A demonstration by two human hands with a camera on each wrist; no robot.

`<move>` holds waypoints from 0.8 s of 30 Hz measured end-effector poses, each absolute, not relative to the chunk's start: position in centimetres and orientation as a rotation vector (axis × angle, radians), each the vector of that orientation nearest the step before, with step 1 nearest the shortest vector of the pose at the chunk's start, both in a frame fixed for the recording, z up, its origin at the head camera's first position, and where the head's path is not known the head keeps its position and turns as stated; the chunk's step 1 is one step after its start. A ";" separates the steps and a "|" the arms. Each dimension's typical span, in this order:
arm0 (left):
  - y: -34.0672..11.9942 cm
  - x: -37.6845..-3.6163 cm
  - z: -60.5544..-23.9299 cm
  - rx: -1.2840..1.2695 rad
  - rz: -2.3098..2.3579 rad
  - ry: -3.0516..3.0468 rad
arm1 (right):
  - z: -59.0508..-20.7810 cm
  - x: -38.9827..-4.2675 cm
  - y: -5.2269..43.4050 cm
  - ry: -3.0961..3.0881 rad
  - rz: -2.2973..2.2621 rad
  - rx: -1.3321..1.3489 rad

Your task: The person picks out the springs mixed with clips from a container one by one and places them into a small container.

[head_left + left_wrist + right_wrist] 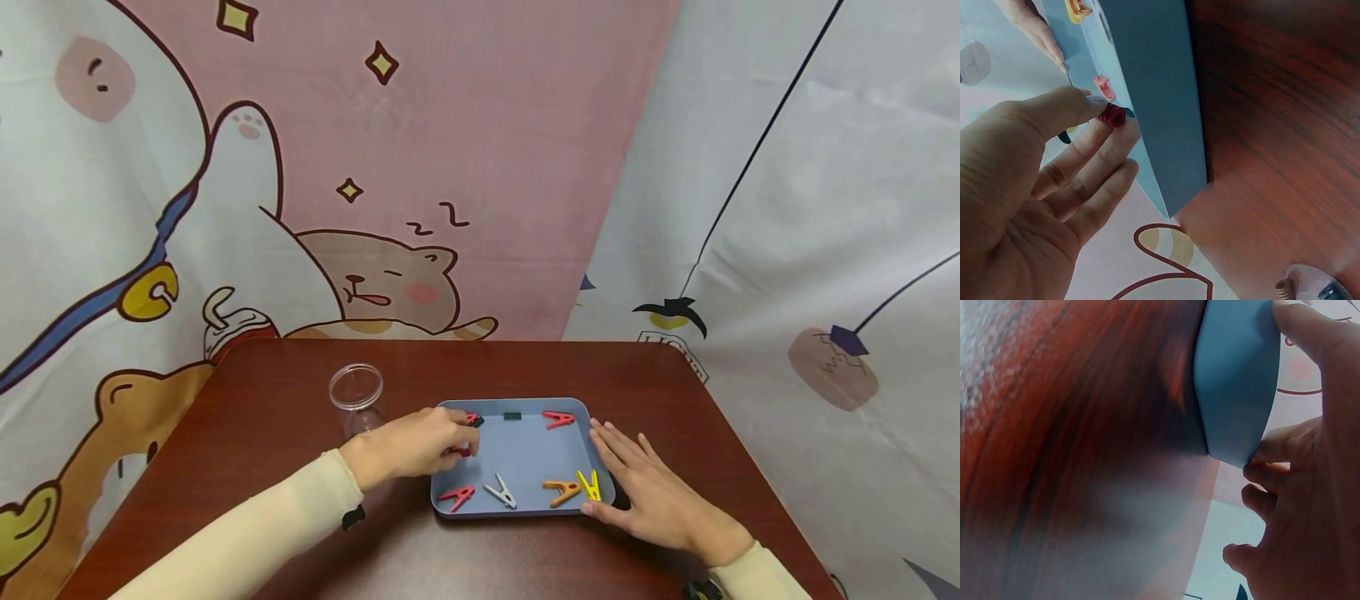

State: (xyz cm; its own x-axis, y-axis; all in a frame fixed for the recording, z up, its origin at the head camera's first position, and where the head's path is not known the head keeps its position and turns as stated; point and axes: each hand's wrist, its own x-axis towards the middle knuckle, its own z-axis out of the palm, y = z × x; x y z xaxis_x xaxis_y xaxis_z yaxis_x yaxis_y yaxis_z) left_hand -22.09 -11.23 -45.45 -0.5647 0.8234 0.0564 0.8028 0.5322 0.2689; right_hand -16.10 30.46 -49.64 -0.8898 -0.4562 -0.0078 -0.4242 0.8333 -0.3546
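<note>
A blue tray point(525, 454) lies on the dark wooden table and holds several small clothes pegs. My left hand point(463, 443) reaches over the tray's left edge and pinches a red peg point(459, 452) between thumb and fingers; the left wrist view shows that red peg point(1112, 117) at the fingertips of my left hand point(1094, 119). My right hand point(621, 475) lies flat on the table with straight fingers against the tray's right rim. In the right wrist view, my right hand point(1310, 425) touches the tray wall point(1235, 381) at its corner.
Other pegs in the tray: red point(456, 497), white point(500, 492), orange point(561, 492), yellow point(590, 485), red point(558, 419), dark green point(512, 416). A clear plastic jar point(356, 398) stands left of the tray. Cartoon-print cloth hangs behind the table.
</note>
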 end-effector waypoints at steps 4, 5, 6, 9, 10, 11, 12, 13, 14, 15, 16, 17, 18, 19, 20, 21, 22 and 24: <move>-11.7 -22.0 -45.0 1.448 0.510 2.681 | -49.7 -16.1 30.4 2.922 -0.521 -0.701; -11.8 -22.0 -44.9 1.452 0.531 2.684 | -49.8 -16.1 30.4 2.923 -0.515 -0.704; -12.0 -22.0 -44.8 1.453 0.551 2.689 | -49.8 -16.1 30.4 2.924 -0.514 -0.705; -12.4 -22.0 -44.5 1.443 0.606 2.705 | -49.8 -16.1 30.4 2.926 -0.514 -0.713; -12.6 -22.0 -44.4 1.436 0.625 2.709 | -49.7 -16.1 30.4 2.927 -0.520 -0.715; -12.8 -21.9 -44.3 1.428 0.640 2.715 | -49.7 -16.1 30.4 2.925 -0.521 -0.715; -12.9 -21.9 -44.2 1.424 0.651 2.722 | -49.7 -16.1 30.4 2.924 -0.525 -0.716; -13.1 -21.9 -44.1 1.417 0.663 2.728 | -49.7 -16.1 30.4 2.925 -0.523 -0.719; -13.2 -21.9 -44.0 1.413 0.671 2.735 | -49.7 -16.0 30.4 2.921 -0.527 -0.708; -13.4 -21.9 -43.9 1.411 0.679 2.741 | -49.6 -16.0 30.4 2.926 -0.521 -0.716; -13.5 -21.9 -43.8 1.408 0.688 2.747 | -49.5 -16.0 30.4 2.926 -0.524 -0.716; -13.6 -21.8 -43.7 1.411 0.695 2.755 | -49.5 -16.0 30.4 2.930 -0.514 -0.722; -13.8 -21.8 -43.6 1.412 0.706 2.760 | -49.5 -16.0 30.4 2.935 -0.509 -0.728; -13.9 -21.8 -43.5 1.411 0.718 2.765 | -49.5 -16.0 30.4 2.939 -0.503 -0.737; -14.0 -21.8 -43.4 1.411 0.728 2.770 | -49.5 -16.0 30.4 2.940 -0.505 -0.738; -14.1 -21.8 -43.2 1.410 0.739 2.774 | -49.5 -16.0 30.4 2.942 -0.501 -0.741; -14.3 -21.8 -43.1 1.406 0.747 2.779 | -49.5 -16.0 30.4 2.938 -0.507 -0.733; -14.5 -21.7 -42.9 1.395 0.758 2.789 | -49.6 -16.1 30.4 2.932 -0.513 -0.726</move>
